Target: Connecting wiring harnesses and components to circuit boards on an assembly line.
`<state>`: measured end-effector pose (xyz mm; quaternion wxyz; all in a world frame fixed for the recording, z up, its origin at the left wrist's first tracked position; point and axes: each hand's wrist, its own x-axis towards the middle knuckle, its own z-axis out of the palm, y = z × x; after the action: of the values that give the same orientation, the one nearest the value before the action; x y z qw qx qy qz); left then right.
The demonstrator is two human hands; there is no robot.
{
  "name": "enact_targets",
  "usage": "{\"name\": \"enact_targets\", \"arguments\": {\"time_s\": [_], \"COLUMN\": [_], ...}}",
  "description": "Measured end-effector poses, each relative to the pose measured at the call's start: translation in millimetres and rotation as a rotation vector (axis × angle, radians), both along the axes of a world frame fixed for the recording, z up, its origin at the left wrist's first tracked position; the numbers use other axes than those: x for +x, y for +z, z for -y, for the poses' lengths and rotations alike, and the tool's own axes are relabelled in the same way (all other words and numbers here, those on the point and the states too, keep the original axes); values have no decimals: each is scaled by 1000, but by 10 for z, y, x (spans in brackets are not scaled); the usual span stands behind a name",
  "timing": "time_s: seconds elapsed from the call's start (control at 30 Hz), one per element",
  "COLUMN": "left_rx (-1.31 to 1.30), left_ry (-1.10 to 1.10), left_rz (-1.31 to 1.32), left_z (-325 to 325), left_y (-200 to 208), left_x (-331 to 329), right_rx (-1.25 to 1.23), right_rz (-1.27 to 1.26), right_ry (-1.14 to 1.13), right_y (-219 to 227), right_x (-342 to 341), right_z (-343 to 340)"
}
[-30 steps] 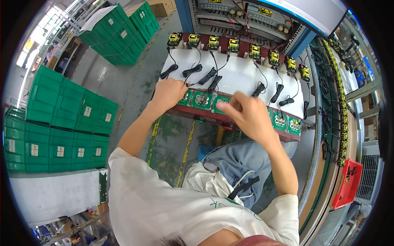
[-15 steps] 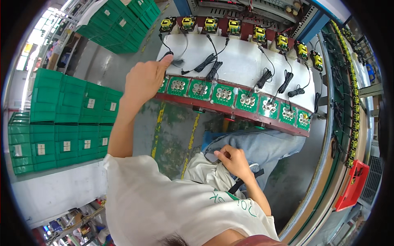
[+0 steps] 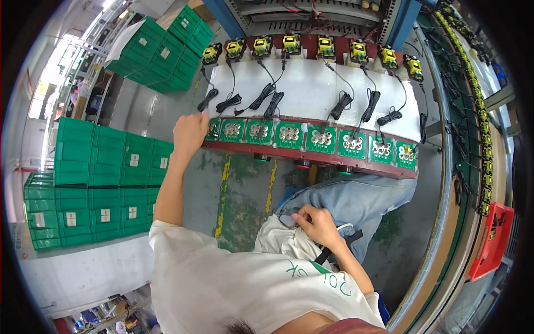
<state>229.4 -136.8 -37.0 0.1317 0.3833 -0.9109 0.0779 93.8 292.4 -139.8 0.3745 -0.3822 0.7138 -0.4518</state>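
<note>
My left hand [image 3: 191, 134] is closed at the left end of the fixture, its fingertips beside the leftmost green socket board [image 3: 213, 129]. Whatever it pinches is hidden. Just above lies a bundled black cable [image 3: 207, 100], with another cable bundle [image 3: 228, 103] to its right. Their leads run up to open yellow-and-black power supply units [image 3: 210, 53] along the fixture's far edge. My right hand [image 3: 318, 225] rests over my lap with curled fingers, thumb near the forefinger; I cannot make out anything in it.
The fixture's white top [image 3: 306, 83] carries several more bundled cables, with a row of green boards along its near edge. Stacked green crates [image 3: 111, 161] stand at left. On the right, a conveyor line [image 3: 445, 167] runs past a red bin [image 3: 492, 239].
My left hand has come down from the cables to the leftmost board. The second cable bundle, blurred before, now lies still. My right hand stays put; the view has shifted slightly.
</note>
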Motion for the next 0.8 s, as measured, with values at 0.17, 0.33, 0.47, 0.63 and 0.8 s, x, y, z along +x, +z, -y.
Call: {"name": "enact_targets", "arguments": {"time_s": [0.17,0.33,0.47,0.63,0.8], "left_rx": [246,567,725,1539,1569], "left_ry": [27,28,16,-138,-158], "left_rz": [-147,-324,-647,-744,-903], "left_z": [-264,118,1032,1171,1303], "left_y": [1143,1350,662,372,546], "left_x": [-172,-521,-833,-1455,-1474], "right_rx": [-65,-343,-246,-304,-218], "right_rz": [105,345,249,285,457], "right_ry": [114,-109,-378,-637,-553], "right_y": [418,1358,1608,1170,1389], "right_x": [-352,-1080,-1397,-2006,-2057], "right_z": [146,1204,2271,3102,3214]}}
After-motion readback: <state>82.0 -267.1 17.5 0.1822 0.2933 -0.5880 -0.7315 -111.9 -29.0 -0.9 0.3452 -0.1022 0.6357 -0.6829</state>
